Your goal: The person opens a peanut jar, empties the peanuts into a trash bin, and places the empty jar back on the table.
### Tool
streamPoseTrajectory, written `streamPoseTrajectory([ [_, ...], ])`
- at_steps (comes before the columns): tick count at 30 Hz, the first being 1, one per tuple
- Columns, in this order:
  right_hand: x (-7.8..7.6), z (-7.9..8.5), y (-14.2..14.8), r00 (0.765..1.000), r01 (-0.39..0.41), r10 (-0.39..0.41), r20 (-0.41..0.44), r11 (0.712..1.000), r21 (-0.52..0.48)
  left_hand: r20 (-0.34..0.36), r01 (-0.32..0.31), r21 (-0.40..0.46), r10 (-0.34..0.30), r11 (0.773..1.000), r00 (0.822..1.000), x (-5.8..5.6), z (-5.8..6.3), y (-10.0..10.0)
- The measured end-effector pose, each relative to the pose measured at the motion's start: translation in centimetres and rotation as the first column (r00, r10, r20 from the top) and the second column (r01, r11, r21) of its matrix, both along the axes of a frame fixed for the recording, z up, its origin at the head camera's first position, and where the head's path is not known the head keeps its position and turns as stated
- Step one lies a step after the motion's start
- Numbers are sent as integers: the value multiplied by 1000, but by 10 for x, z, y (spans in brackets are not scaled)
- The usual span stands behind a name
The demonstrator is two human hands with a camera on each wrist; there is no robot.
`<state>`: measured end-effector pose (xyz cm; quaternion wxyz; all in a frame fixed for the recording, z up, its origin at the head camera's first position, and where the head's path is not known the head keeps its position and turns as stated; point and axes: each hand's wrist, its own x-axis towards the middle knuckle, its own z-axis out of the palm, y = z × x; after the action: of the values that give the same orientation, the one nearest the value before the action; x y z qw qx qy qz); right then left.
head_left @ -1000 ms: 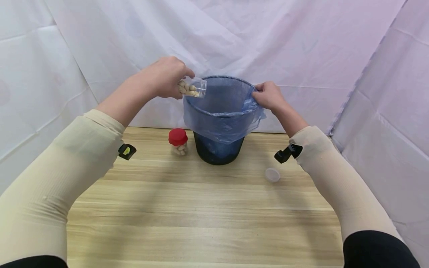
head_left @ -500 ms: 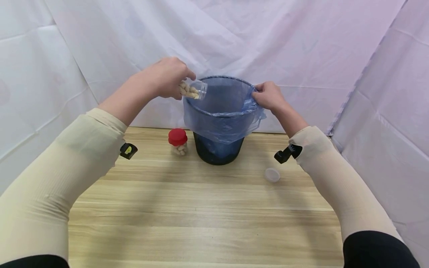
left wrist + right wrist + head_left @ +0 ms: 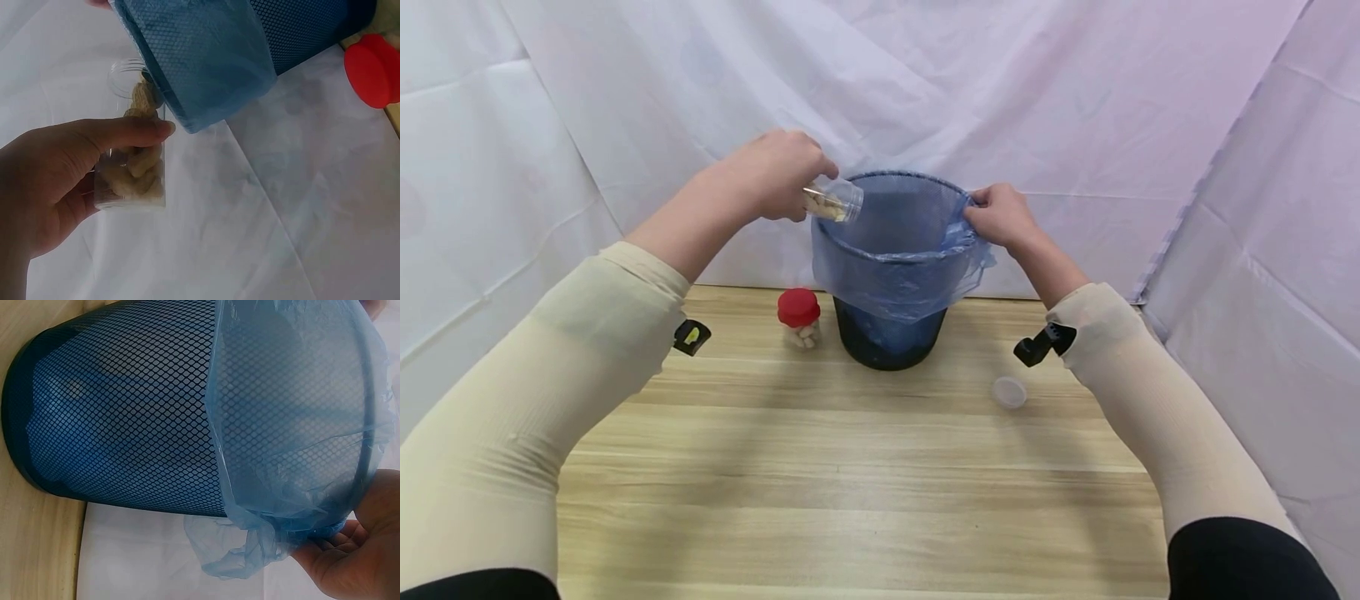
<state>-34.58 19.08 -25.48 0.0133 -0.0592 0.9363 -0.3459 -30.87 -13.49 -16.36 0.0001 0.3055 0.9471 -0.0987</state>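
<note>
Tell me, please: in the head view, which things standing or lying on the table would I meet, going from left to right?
Red-lidded jar → dark mesh bin with blue liner folded over its rim → translucent round lid.

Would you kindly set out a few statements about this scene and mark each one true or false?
1. The right hand grips the blue bag near the rim of the bin. True.
2. The left hand holds a clear jar. True.
3. The held jar is empty. False: peanuts are in it.
4. The held jar is upright. False: it is tilted, mouth toward the bin.
5. A red-topped jar stands on the table beside the bin. True.
</note>
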Motion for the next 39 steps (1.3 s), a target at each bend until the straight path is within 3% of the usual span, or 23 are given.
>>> streamPoseTrajectory([
  [15,-1,1,-2,1000,-8,8,-6,1000,-7,19,-18,-17,18,1000,1000,1,0,0],
  [25,0,0,-2,1000,-9,9,-1,1000,-6,-28,-13,-64,11,998,1000,1,-2,2],
  [39,-2,0,-1,1000,-9,9,1,1000,-4,-2,12,-28,-12,1000,1000,1,0,3],
])
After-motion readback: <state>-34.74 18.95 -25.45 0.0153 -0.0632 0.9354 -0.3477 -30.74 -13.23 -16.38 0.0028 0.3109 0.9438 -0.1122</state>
